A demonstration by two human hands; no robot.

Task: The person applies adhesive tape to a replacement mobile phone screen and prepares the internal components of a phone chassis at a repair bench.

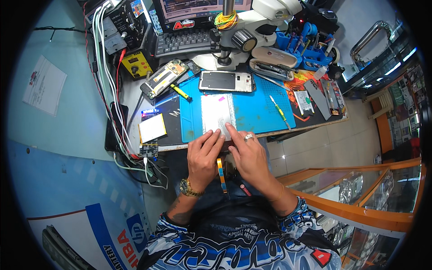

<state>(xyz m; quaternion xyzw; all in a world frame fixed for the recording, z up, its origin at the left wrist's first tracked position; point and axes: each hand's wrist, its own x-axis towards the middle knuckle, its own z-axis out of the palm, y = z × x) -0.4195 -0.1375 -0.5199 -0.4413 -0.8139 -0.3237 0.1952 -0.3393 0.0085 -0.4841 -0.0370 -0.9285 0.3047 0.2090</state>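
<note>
A flat white rectangular piece with printed markings and a small pink tab lies on the blue mat. My left hand rests its extended fingertips on the piece's lower left. My right hand touches the lower right with its index finger, the others loosely bent. Beyond the piece lies an opened phone. Another disassembled phone is at the upper left, beside a yellow screwdriver. A green-handled tool lies to the right.
A microscope, laptop keyboard, yellow device and blue organizer line the back. A white battery rests on a circuit board at left among cables. Phone parts lie at right, above a glass display counter.
</note>
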